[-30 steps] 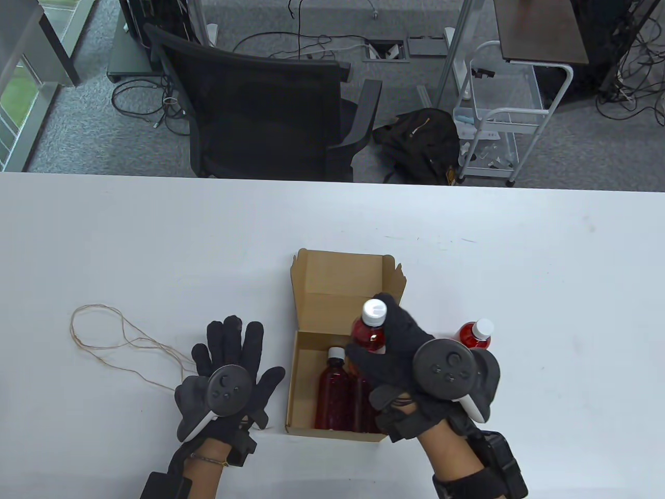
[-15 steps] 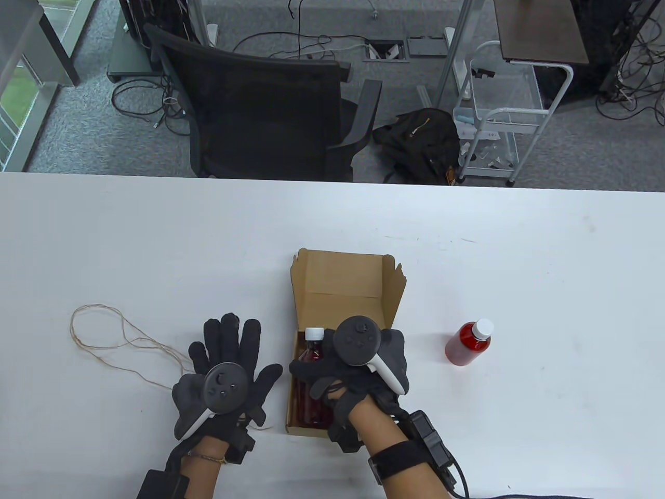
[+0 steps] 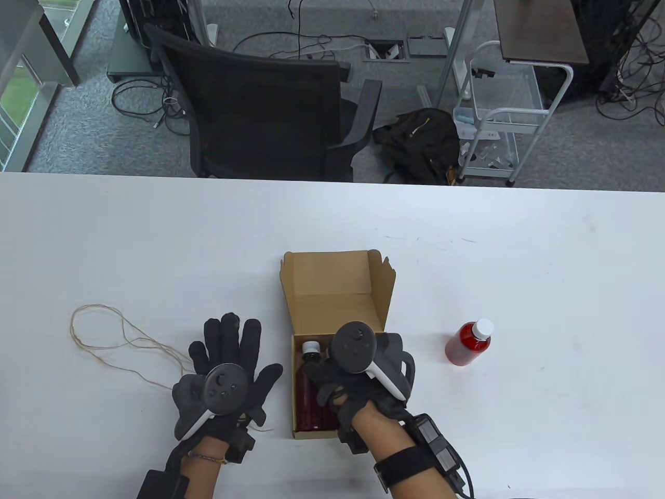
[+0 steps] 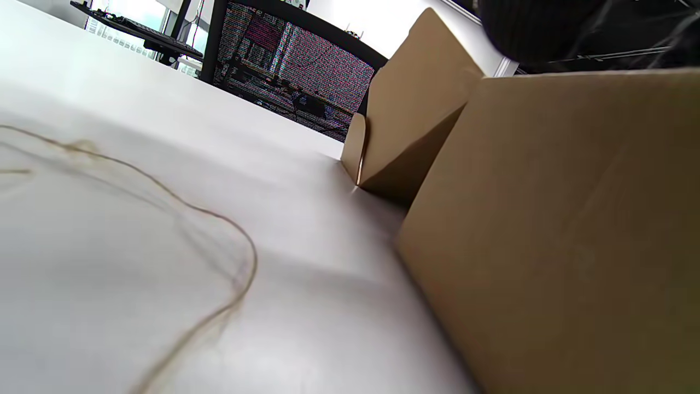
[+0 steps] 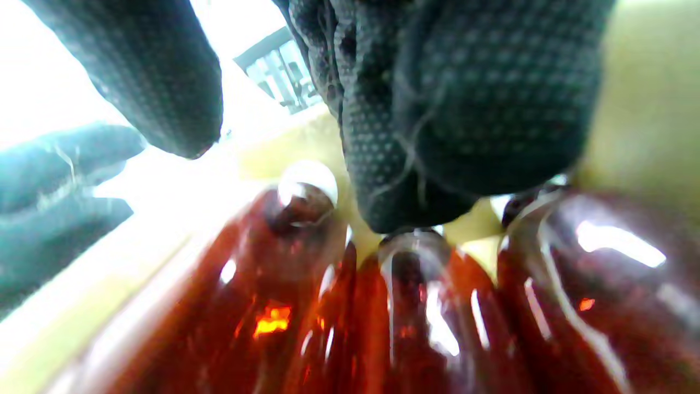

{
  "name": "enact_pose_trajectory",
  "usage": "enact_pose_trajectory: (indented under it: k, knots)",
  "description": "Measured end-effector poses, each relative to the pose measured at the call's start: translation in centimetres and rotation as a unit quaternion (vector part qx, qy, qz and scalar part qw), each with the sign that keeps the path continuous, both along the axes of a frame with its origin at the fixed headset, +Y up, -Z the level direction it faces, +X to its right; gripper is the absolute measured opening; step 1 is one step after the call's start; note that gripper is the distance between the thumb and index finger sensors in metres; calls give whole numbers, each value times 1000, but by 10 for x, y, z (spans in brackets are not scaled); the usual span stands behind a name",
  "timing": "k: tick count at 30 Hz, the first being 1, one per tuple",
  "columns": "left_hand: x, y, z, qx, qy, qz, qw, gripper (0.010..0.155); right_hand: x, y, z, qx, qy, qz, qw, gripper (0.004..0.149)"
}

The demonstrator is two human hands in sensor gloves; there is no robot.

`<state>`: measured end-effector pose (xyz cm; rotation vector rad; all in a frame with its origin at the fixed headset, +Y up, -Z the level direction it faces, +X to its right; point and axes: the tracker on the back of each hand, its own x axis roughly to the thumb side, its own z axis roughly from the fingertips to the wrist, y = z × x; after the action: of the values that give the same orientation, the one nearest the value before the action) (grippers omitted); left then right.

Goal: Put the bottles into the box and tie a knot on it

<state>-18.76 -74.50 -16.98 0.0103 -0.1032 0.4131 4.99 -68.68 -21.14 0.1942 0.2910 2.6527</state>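
Note:
The brown cardboard box [image 3: 294, 384] lies in front of me with its lid [image 3: 332, 280] standing open at the far side. My right hand [image 3: 332, 384] is down inside it. In the right wrist view, three red bottles lie side by side, and my fingers [image 5: 448, 137] reach over the middle bottle [image 5: 404, 317] while the thumb [image 5: 153, 82] stays free of it. One boxed bottle [image 3: 307, 390] shows at the box's left. Another red bottle [image 3: 466, 345] with a white cap stands on the table to the right. My left hand [image 3: 228, 353] lies flat with fingers spread, left of the box [image 4: 547, 230].
A thin brown string [image 3: 130, 343] lies in loose loops left of my left hand, and it also crosses the left wrist view as a string [image 4: 240, 241]. A black office chair [image 3: 265, 114], a backpack [image 3: 421, 140] and a white cart [image 3: 499, 114] stand beyond the table's far edge.
My right hand carried a bottle from above the box down into it and now sits lower inside. The box slid a little left and squared up. My left hand has not moved.

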Motion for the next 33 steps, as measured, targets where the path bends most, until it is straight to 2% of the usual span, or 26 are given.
enact_pose_trajectory:
  k: [3, 7, 10, 12, 15, 23, 24, 27, 29, 33]
  knots:
    - [1, 0, 0, -1, 0, -2, 1000, 94, 21, 23, 1, 20, -14, -11, 1000, 73]
    - [1, 0, 1, -1, -1, -5, 1000, 94, 62, 54, 2, 95, -58, -22, 994, 78]
    - [2, -1, 2, -1, -2, -6, 1000, 94, 99, 68, 5, 157, -98, -11, 983, 87]
    - [2, -1, 2, -2, -2, -7, 1000, 94, 120, 67, 6, 178, -113, -7, 978, 92]
    - [3, -1, 2, -3, -3, -8, 1000, 94, 146, 56, 6, 178, -135, -10, 975, 101]
    - [4, -1, 2, -4, -3, -11, 1000, 94, 207, 2, 9, 150, -250, -82, 953, 112]
    - [4, -2, 2, -5, -3, -10, 1000, 94, 213, -7, 10, 155, -273, -100, 944, 111]
    - [4, -3, 0, -10, -2, -9, 1000, 94, 223, -31, 10, 122, -296, -140, 937, 108]
    - [4, -3, 0, -12, -2, -8, 1000, 94, 227, -43, 8, 122, -303, -161, 931, 105]
    - [4, -3, 0, -13, -2, -11, 1000, 94, 228, -60, 3, 110, -305, -168, 931, 100]
